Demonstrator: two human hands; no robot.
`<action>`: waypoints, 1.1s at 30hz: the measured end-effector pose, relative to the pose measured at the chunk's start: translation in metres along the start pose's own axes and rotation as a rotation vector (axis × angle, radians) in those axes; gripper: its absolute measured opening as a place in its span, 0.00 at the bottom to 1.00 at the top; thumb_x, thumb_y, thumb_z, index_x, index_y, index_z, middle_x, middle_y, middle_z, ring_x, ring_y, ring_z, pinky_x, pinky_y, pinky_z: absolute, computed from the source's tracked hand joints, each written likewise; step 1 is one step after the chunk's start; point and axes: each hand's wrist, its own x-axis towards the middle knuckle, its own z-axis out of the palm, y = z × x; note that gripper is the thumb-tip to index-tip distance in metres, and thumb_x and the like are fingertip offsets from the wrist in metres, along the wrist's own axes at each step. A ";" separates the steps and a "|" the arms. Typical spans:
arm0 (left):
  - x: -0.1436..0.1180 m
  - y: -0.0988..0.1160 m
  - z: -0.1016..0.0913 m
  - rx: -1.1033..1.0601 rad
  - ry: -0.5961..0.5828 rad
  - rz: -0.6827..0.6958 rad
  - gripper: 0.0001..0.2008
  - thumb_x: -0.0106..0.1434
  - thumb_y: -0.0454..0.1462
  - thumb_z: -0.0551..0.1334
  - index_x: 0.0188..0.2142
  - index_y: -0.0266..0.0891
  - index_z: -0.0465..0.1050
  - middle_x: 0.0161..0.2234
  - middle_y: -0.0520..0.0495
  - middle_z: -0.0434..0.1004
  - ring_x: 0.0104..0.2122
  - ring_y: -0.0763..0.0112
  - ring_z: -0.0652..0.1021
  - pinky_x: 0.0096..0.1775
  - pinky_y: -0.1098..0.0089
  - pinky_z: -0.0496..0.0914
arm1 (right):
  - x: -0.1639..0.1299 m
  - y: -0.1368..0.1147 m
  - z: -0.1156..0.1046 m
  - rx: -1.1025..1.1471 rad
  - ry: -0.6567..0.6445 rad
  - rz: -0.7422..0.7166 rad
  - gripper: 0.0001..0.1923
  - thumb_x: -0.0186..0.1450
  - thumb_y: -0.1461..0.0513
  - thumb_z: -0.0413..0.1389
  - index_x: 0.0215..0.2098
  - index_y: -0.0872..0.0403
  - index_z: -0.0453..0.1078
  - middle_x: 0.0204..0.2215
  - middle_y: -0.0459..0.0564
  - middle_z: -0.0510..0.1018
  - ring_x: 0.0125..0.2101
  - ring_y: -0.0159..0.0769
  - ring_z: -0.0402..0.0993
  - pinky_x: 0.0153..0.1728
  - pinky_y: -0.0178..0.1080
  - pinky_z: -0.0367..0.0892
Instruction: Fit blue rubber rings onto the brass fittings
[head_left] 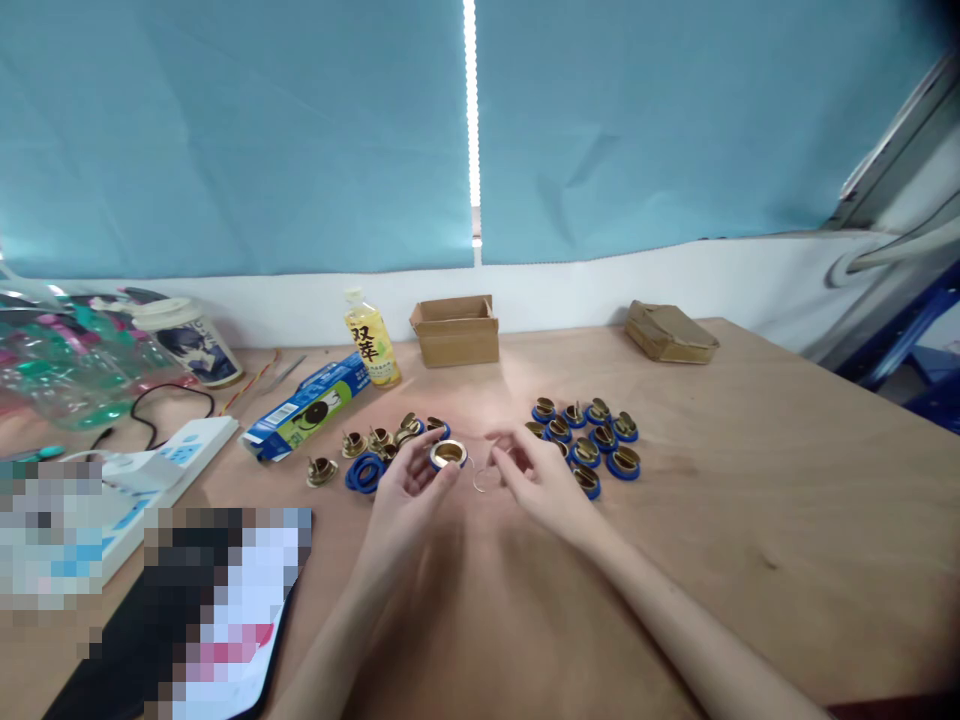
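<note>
My left hand (pixel 412 480) grips a round brass fitting (pixel 449 456) with a blue ring around it, between thumb and fingers, its hollow side facing up. Close by on the right is my right hand (pixel 529 470), fingers curled in a pinch. A thin, pale wire-like ring (pixel 480 481) shows below its fingertips; whether they hold it or it lies on the table I cannot tell. Left of my left hand lie several loose brass fittings (pixel 322 471) and a heap of blue rings (pixel 365 473). Several brass fittings with blue rings (pixel 585 452) lie beyond my right hand.
On the wooden table (pixel 750 520) stand a yellow-labelled bottle (pixel 373 340), an open cardboard box (pixel 459 335) and a closed one (pixel 667 333). To the left are a blue carton (pixel 307 408), a cup (pixel 191 342), a power strip (pixel 169 480) and a partly pixelated phone (pixel 277 590).
</note>
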 end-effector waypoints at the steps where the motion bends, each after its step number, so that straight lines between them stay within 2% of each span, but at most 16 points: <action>1: 0.001 -0.002 -0.001 0.004 0.033 0.028 0.27 0.53 0.43 0.71 0.51 0.38 0.70 0.51 0.39 0.78 0.49 0.59 0.79 0.50 0.61 0.73 | 0.001 0.004 0.001 -0.038 0.025 0.037 0.08 0.70 0.63 0.51 0.46 0.53 0.69 0.28 0.46 0.77 0.26 0.34 0.73 0.27 0.35 0.64; 4: 0.000 -0.011 -0.002 0.096 0.084 0.152 0.28 0.52 0.40 0.73 0.52 0.40 0.70 0.53 0.40 0.76 0.52 0.57 0.77 0.54 0.59 0.71 | 0.001 0.014 0.006 -0.210 -0.031 0.092 0.06 0.66 0.61 0.57 0.42 0.53 0.69 0.24 0.43 0.74 0.25 0.34 0.70 0.27 0.35 0.60; 7: -0.004 -0.018 -0.001 0.216 0.071 0.269 0.26 0.54 0.39 0.72 0.52 0.43 0.71 0.52 0.43 0.76 0.52 0.58 0.77 0.54 0.59 0.71 | 0.000 0.019 0.015 -0.314 -0.088 0.119 0.08 0.65 0.59 0.60 0.40 0.53 0.68 0.24 0.43 0.74 0.27 0.35 0.70 0.28 0.35 0.57; 10: -0.007 -0.018 0.002 0.261 0.051 0.315 0.23 0.55 0.39 0.72 0.50 0.43 0.72 0.49 0.44 0.78 0.49 0.58 0.79 0.53 0.60 0.72 | 0.001 0.022 0.023 -0.410 -0.099 0.108 0.09 0.64 0.58 0.61 0.37 0.53 0.68 0.27 0.46 0.74 0.30 0.37 0.70 0.31 0.36 0.57; 15: -0.007 -0.013 0.004 0.248 0.064 0.315 0.23 0.54 0.38 0.72 0.49 0.42 0.73 0.48 0.44 0.79 0.49 0.57 0.79 0.53 0.59 0.73 | 0.004 0.024 0.025 -0.444 -0.098 0.081 0.10 0.64 0.57 0.63 0.36 0.53 0.69 0.31 0.47 0.74 0.33 0.37 0.69 0.34 0.37 0.59; 22: -0.005 -0.013 0.001 0.185 0.083 0.264 0.25 0.53 0.39 0.73 0.50 0.42 0.72 0.50 0.43 0.78 0.49 0.58 0.79 0.53 0.60 0.73 | 0.008 0.018 0.021 -0.400 -0.132 0.180 0.12 0.59 0.62 0.67 0.36 0.54 0.69 0.28 0.45 0.73 0.30 0.35 0.69 0.32 0.35 0.59; 26: -0.006 -0.013 0.001 0.189 0.063 0.256 0.25 0.54 0.39 0.72 0.51 0.42 0.71 0.50 0.43 0.78 0.49 0.60 0.79 0.53 0.60 0.72 | 0.010 0.022 0.020 -0.366 -0.130 0.246 0.16 0.58 0.61 0.68 0.39 0.55 0.68 0.27 0.44 0.72 0.28 0.34 0.68 0.29 0.34 0.57; 33: -0.009 -0.011 0.002 0.216 0.051 0.279 0.24 0.56 0.39 0.72 0.51 0.43 0.71 0.51 0.44 0.78 0.50 0.60 0.78 0.53 0.62 0.72 | 0.011 0.020 0.016 -0.377 -0.153 0.286 0.14 0.58 0.60 0.68 0.35 0.54 0.69 0.26 0.45 0.73 0.28 0.34 0.69 0.28 0.34 0.55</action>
